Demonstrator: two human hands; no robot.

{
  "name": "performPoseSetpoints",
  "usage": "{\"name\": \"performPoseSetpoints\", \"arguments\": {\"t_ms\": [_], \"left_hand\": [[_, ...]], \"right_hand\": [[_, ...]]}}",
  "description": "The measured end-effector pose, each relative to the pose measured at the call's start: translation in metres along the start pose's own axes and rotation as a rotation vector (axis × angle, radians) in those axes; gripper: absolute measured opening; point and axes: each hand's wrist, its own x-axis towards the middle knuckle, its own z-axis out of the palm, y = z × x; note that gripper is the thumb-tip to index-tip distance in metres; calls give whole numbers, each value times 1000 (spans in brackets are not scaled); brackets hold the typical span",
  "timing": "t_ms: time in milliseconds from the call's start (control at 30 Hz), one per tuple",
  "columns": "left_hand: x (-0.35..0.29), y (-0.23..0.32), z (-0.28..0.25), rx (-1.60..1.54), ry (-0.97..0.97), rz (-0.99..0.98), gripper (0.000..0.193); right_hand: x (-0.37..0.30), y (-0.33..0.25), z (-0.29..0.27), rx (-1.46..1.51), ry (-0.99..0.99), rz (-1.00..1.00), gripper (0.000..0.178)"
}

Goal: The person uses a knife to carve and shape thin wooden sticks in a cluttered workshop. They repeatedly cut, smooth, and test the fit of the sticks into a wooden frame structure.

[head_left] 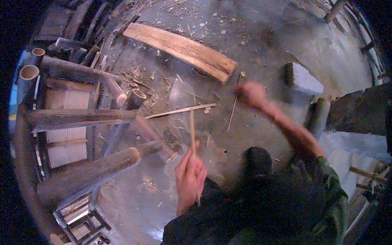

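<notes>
Low in the middle, my left hand is closed around a thin wooden stick, which points up and away from me; its lower end shows below the hand. My right hand is stretched out to the right, smeared by motion, so its fingers cannot be made out. Close by its fingertips runs a thin strip; whether the hand touches it I cannot tell. Just beyond the right hand lies the near end of a long, thick wooden plank. A pale flat strip lies across the floor past the held stick's tip.
On the left stands a frame of thick bamboo poles, with cut ends reaching toward the middle. A pale block sits at the right, near a dark upright panel. Wood chips and shavings litter the grey floor.
</notes>
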Motion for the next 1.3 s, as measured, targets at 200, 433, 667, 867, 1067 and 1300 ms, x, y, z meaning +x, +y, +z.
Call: {"name": "performPoseSetpoints", "arguments": {"t_ms": [200, 433, 667, 867, 1067, 1300], "left_hand": [[26, -2, 21, 173, 34, 44, 33], [42, -10, 45, 93, 71, 43, 24], [3, 20, 33, 225, -19, -13, 36], [40, -14, 30, 114, -18, -20, 38], [16, 1, 37, -13, -18, 13, 41], [29, -3, 30, -154, -108, -81, 38]], "right_hand": [[-16, -16, -73, 286, 73, -31, 20], [-44, -71, -51, 243, 15, -395, 15], [15, 37, -76, 318, 67, 131, 14], [-43, -66, -69, 189, -16, -360, 21], [4, -7, -38, 33, 0, -99, 20], [-24, -47, -76, 112, 18, -139, 21]]}}
